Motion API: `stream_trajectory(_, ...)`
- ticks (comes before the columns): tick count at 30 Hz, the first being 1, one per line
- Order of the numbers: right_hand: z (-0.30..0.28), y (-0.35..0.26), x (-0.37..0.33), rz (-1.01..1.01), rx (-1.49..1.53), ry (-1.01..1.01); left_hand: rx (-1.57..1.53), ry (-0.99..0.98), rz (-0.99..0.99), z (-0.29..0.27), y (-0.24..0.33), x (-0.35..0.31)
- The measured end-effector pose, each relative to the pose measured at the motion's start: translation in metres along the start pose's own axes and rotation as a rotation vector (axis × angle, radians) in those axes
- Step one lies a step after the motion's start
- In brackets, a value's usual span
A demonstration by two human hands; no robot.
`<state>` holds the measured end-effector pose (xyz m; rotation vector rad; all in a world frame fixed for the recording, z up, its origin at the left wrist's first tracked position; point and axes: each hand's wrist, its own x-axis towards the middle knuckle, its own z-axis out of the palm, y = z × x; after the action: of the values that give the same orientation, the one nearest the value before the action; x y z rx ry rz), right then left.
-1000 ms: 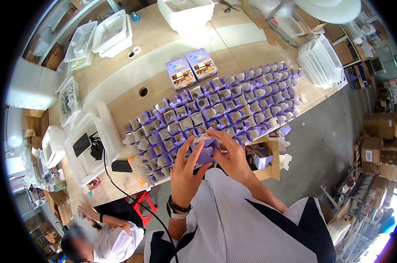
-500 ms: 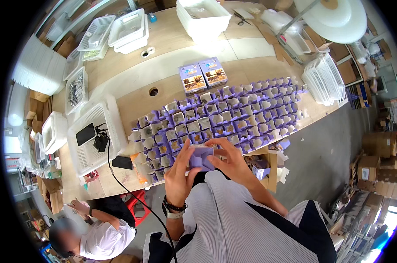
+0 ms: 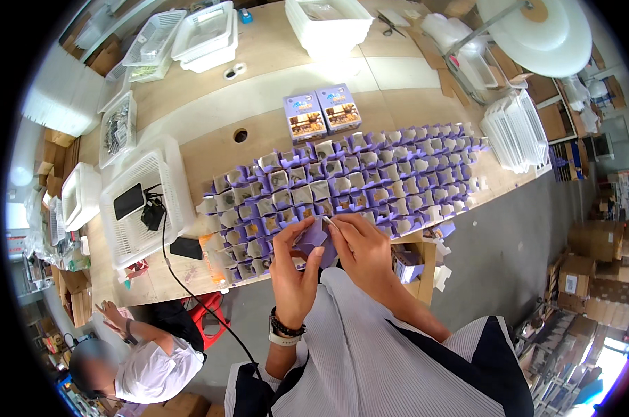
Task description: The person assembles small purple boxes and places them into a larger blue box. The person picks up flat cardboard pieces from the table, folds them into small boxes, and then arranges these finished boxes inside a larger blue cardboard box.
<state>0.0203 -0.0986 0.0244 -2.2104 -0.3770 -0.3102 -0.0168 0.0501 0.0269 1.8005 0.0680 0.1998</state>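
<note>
a purple carton [image 3: 314, 235] is gripped between the left hand [image 3: 295, 267] and right hand [image 3: 362, 251], both clamped on it at the near edge of the wooden table [image 3: 273, 104], just beside rows of open purple boxes [image 3: 342, 177].

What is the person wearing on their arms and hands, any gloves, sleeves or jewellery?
No gloves: both hands are bare. The left hand has a dark beaded bracelet at the wrist, with a pale watch band just below it. The right hand shows nothing worn, and its forearm is bare up to where the striped grey and white shirt begins. No rings can be made out.
</note>
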Motion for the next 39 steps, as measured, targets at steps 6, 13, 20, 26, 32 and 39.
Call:
stream_trajectory(6, -0.020, 0.015, 0.002, -0.037, -0.114, 0.064, 0.193, -0.010, 0.054, 0.031, -0.007, 0.009)
stream_trajectory(13, -0.031, 0.046, -0.011, 0.330, 0.188, 0.087, 0.140, -0.152, 0.058, 0.059, -0.003, 0.008)
stream_trajectory(20, -0.060, 0.089, -0.007, 0.443, 0.300, 0.030, 0.192, -0.172, -0.077, 0.123, 0.018, 0.013)
stream_trajectory(26, -0.093, 0.116, -0.017, 0.553, 0.602, -0.006, 0.196, -0.040, -0.129, 0.161, 0.010, 0.025)
stream_trajectory(32, -0.120, 0.152, -0.019, 0.725, 0.721, 0.200, 0.043, -0.064, -0.152, 0.201, 0.000, 0.036)
stream_trajectory(39, -0.153, 0.241, -0.053, 0.783, 0.243, 0.257, 0.116, -0.457, -0.141, 0.258, 0.002, 0.033)
